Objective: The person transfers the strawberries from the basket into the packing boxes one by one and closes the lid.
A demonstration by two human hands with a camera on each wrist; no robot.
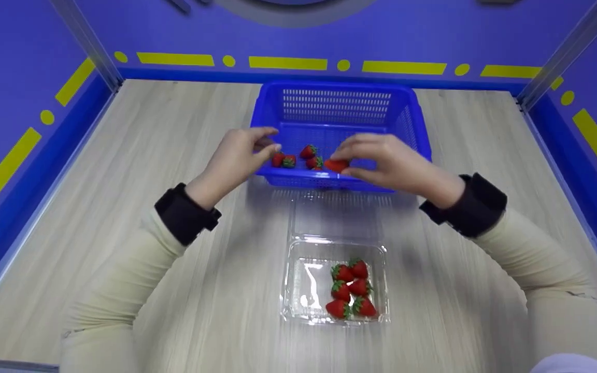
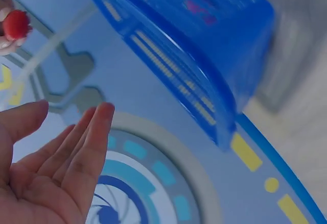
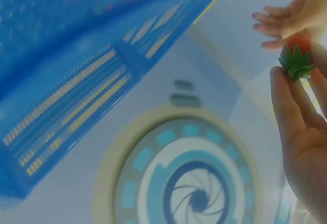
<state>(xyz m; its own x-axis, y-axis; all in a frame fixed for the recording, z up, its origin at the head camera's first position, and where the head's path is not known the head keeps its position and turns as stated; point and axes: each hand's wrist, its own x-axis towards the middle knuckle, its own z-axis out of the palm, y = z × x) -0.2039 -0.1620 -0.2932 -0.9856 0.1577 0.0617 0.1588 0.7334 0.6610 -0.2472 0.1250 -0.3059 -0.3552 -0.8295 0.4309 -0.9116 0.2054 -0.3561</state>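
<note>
My right hand [image 1: 386,158] pinches a red strawberry [image 1: 336,165] between thumb and fingers over the near side of the blue basket [image 1: 423,129]. Its green leaf cap [image 3: 297,63] shows in the right wrist view. At the basket's left near corner is my left hand [image 1: 239,158], its fingers loosely extended; in the left wrist view the palm [image 2: 56,178] holds nothing. Several strawberries [image 1: 308,152] lie inside the basket along its near wall. Nearer to me, a clear plastic clamshell box [image 1: 298,290] holds several strawberries [image 1: 341,290] in its right half.
The clamshell's transparent lid [image 1: 319,217] is folded back toward the basket. Pale wood-grain table [image 1: 189,290] surrounds both containers. Blue panels [image 1: 13,62] with yellow marks wall in the back and sides.
</note>
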